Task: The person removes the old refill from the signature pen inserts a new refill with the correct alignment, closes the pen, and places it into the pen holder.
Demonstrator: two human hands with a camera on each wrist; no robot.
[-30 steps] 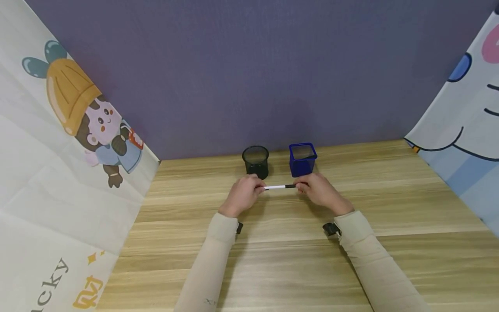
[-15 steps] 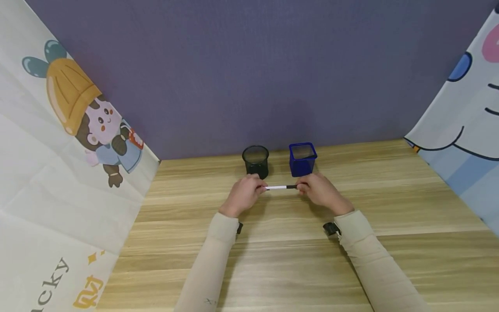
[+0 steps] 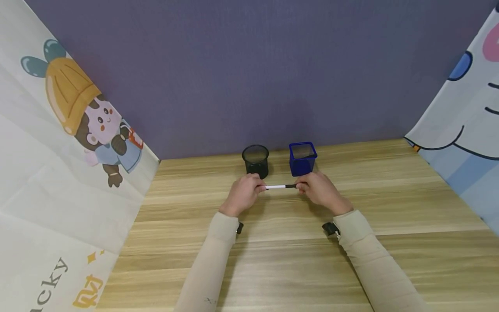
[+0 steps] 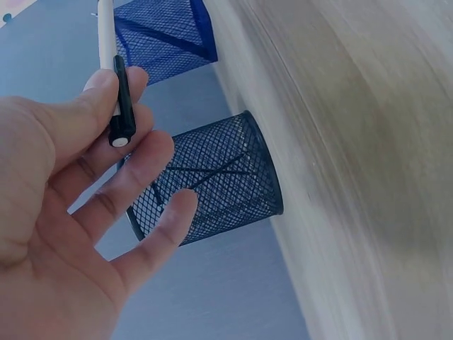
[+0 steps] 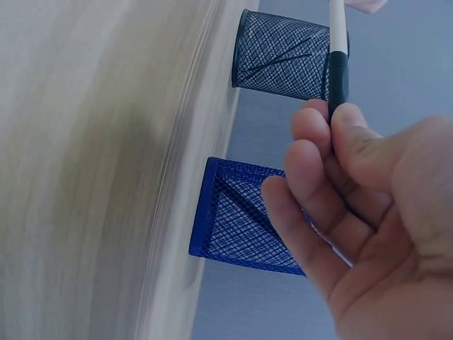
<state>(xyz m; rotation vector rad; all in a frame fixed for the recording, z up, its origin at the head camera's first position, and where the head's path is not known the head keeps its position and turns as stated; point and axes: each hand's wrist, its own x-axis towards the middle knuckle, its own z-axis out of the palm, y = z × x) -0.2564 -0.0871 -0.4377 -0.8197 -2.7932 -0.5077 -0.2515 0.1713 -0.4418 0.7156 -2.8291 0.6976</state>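
A white pen (image 3: 276,186) with black ends is held level between my two hands, above the table. My left hand (image 3: 244,193) pinches its clip end between thumb and forefinger; the black clip (image 4: 122,95) shows in the left wrist view, the other fingers loosely spread. At the opposite end, the thumb and forefinger of my right hand (image 3: 320,192) pinch the black grip section (image 5: 339,79). Just beyond the left hand stands a round black mesh pen holder (image 3: 255,161). A square blue mesh pen holder (image 3: 302,160) is just beyond the right hand.
Both holders stand on a wood-grain table (image 3: 280,268) near a grey-purple back wall (image 3: 249,78). Thin dark lines show through the mesh of each. Printed cloths hang at the left (image 3: 46,173) and right (image 3: 468,143).
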